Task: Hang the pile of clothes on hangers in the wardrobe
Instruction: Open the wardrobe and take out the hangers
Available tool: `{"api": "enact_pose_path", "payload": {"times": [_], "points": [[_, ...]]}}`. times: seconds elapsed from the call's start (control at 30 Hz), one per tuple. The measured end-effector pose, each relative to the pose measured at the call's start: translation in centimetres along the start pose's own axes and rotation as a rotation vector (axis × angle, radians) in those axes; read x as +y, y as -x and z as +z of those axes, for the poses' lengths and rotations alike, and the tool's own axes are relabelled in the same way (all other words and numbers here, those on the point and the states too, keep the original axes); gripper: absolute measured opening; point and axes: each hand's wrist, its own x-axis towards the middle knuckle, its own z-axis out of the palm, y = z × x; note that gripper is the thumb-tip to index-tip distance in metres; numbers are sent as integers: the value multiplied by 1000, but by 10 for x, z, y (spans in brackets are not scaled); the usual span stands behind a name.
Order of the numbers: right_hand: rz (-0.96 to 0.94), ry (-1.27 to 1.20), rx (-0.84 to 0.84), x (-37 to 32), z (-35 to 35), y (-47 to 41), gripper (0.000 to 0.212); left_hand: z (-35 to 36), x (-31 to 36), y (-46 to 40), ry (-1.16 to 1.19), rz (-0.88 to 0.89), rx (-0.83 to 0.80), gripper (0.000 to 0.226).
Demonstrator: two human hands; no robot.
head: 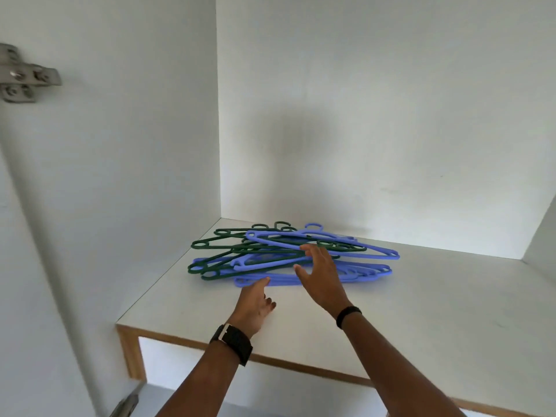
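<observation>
My feed is bright and evenly lit, with soft daylight seeming to come from behind me. A broad, soft shadow falls on the back wall (376,115) of the wardrobe above the hangers (279,254), and fainter shadows sit under them on the shelf (436,302). I see no glare. The hinge (24,75) at the far left looks smeared, and the wide lens bends straight edges near the borders. Fine detail is slightly soft throughout.

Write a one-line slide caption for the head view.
Both hands, left hand and right hand, reach into a pile of blue and green hangers on a white wardrobe shelf.
</observation>
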Motion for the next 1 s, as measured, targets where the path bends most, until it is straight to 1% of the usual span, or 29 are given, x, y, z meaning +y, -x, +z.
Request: {"api": "enact_pose_path", "payload": {"times": [0.07,0.13,0.23,0.33,0.4,0.5,0.57,0.67,0.73,0.8,0.87,0.9,0.97,1.0], "points": [[-51,126,-13,13,-2,-29,45,10,-3,-15,122,-39,41,45],[-71,284,-69,26,-2,-61,53,25,-8,-32,162,-42,93,44],[-60,458,-199,40,3,-95,70,46,-15,-48,239,-72,154,42],[-60,558,-387,54,15,-120,88,58,-16,-64,267,-79,205,42],[-66,595,-482,61,24,-128,89,62,-14,-72,292,-73,207,38],[-157,740,-523,60,28,-140,85,66,-15,-86,286,-40,228,39],[-175,728,-584,56,27,-152,83,68,-19,-95,246,-16,246,44],[-133,599,-717,55,28,-165,80,71,-23,-103,205,23,287,49],[-110,518,-742,59,30,-163,77,72,-26,-107,194,53,297,52],[-100,482,-734,62,32,-158,74,76,-27,-109,170,94,351,48],[-88,482,-745,63,32,-156,79,81,-29,-109,142,136,413,47],[-77,482,-754,65,31,-155,84,84,-31,-107,133,149,428,50],[-57,491,-778,65,27,-154,91,86,-31,-106,135,161,437,57],[-40,502,-787,65,23,-151,94,85,-29,-105,163,166,435,55]]}}
